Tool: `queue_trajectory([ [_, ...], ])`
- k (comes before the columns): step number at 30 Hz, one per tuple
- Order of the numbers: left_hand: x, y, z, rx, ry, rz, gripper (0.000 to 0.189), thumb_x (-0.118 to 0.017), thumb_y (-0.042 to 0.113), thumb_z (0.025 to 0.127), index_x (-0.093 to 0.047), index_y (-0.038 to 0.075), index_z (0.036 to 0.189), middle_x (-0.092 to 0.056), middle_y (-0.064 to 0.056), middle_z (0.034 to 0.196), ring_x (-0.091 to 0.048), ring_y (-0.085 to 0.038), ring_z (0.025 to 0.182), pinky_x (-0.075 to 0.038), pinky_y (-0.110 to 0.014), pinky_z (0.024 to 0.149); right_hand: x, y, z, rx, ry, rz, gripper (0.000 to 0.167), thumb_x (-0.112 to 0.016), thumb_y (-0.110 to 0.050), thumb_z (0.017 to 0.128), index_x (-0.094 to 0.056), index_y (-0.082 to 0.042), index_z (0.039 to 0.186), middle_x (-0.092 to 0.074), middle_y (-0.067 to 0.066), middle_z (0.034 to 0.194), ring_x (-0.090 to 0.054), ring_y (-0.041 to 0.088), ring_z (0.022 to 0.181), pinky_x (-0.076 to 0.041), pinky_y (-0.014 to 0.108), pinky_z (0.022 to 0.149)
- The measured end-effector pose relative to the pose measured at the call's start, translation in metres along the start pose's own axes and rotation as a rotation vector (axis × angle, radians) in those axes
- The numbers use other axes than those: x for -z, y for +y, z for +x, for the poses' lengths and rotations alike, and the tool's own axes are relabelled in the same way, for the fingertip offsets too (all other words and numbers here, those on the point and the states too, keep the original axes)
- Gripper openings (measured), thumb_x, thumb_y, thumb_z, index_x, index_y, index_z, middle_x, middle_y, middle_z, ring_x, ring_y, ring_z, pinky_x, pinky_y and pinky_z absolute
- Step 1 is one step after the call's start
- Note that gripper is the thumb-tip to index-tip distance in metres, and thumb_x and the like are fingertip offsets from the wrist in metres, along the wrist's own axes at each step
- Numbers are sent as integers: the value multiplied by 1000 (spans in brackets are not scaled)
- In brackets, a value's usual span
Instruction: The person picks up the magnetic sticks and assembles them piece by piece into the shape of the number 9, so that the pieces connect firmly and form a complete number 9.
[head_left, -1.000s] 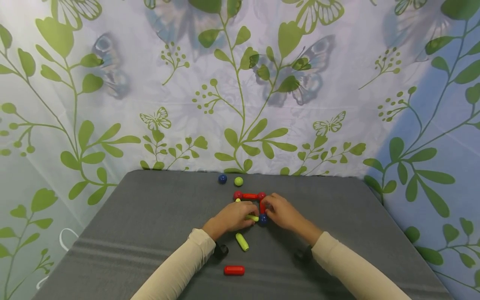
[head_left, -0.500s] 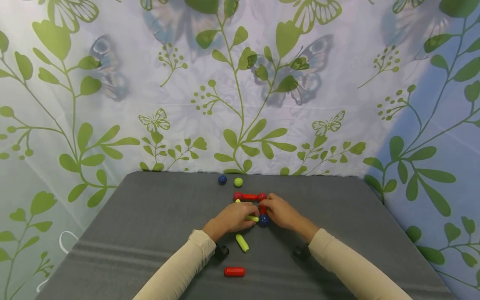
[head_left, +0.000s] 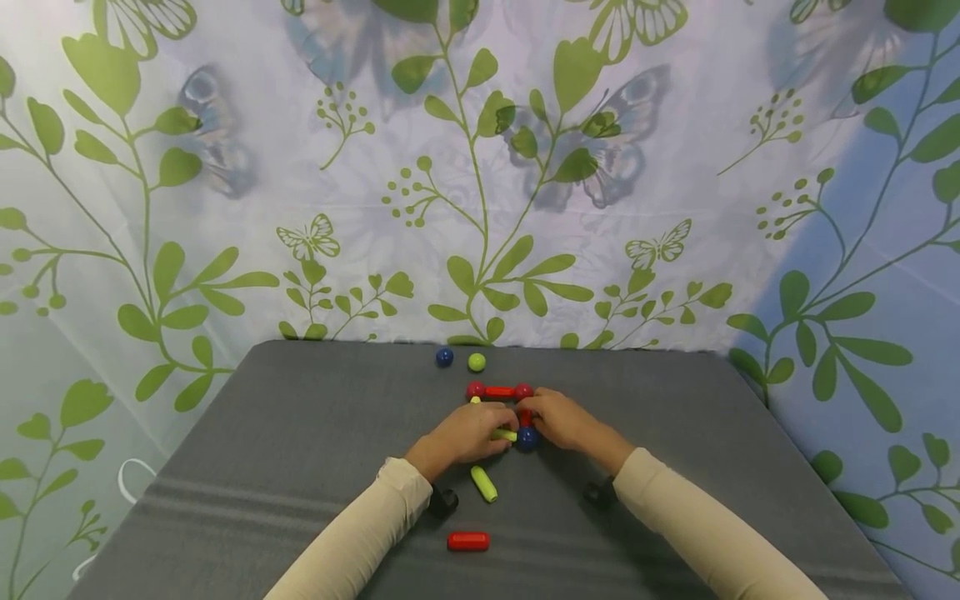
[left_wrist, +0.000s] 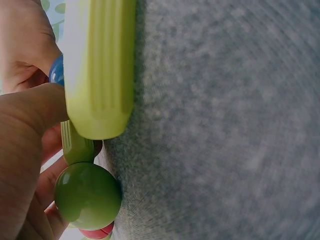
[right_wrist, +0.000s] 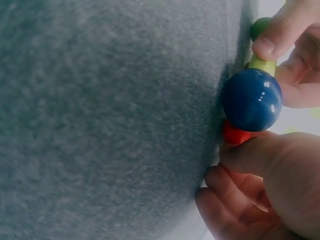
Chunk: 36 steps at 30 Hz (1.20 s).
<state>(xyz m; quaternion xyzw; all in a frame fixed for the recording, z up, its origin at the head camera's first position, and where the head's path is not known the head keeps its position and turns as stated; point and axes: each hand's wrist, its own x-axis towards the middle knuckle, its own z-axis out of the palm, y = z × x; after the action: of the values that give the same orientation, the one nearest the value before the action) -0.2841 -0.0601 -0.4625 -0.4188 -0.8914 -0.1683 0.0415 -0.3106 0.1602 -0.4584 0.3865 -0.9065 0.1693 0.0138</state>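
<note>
In the head view my left hand (head_left: 467, 433) holds a yellow-green rod (head_left: 504, 434). The left wrist view shows this rod (left_wrist: 77, 146) between a green ball (left_wrist: 87, 196) and the blue ball, with my thumb along it. My right hand (head_left: 562, 419) pinches a red rod (head_left: 526, 417), its thumb close to the blue ball (right_wrist: 252, 100). Both rods meet at that blue ball (head_left: 527, 438). Behind the hands, another red rod (head_left: 499, 392) joins two red balls (head_left: 476, 391). A yellow-green rod end (head_left: 476, 400) shows below the left red ball; my left hand covers what lies beyond it.
On the grey table (head_left: 315, 433), a loose blue ball (head_left: 445, 357) and a light green ball (head_left: 477, 362) lie near the back edge. Nearer me lie a loose yellow-green rod (head_left: 484, 483) and a red rod (head_left: 468, 542). A patterned curtain (head_left: 337, 250) hangs behind.
My right hand and forearm have shifted slightly left, with the fingers still at the red rod. The left hand and the loose pieces stay in place.
</note>
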Motion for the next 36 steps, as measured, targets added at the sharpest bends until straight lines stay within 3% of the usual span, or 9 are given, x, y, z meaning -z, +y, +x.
queue_trajectory([
  [15,-1,-1,0,5,6,4,17,-76,18,92,-72,14,108,-64,4,101,-57,-5,82,-48,-20,76,4,2,2,7,-28,31,31,-64,9,89,-70,-14,109,-62,3,97,-57,19,83,-51,38,75],
  [30,-5,-2,1,32,1,9,16,-76,19,93,-72,16,108,-64,5,101,-56,-5,83,-47,-20,77,7,-1,2,-4,-37,36,31,-63,9,89,-69,-15,108,-62,3,97,-55,17,82,-50,36,73],
  [36,-5,-2,0,27,12,7,15,-76,19,92,-72,16,107,-65,6,102,-57,-5,87,-48,-21,79,8,-3,2,3,-37,68,31,-62,11,88,-69,-14,106,-60,4,93,-51,17,76,-46,32,66],
])
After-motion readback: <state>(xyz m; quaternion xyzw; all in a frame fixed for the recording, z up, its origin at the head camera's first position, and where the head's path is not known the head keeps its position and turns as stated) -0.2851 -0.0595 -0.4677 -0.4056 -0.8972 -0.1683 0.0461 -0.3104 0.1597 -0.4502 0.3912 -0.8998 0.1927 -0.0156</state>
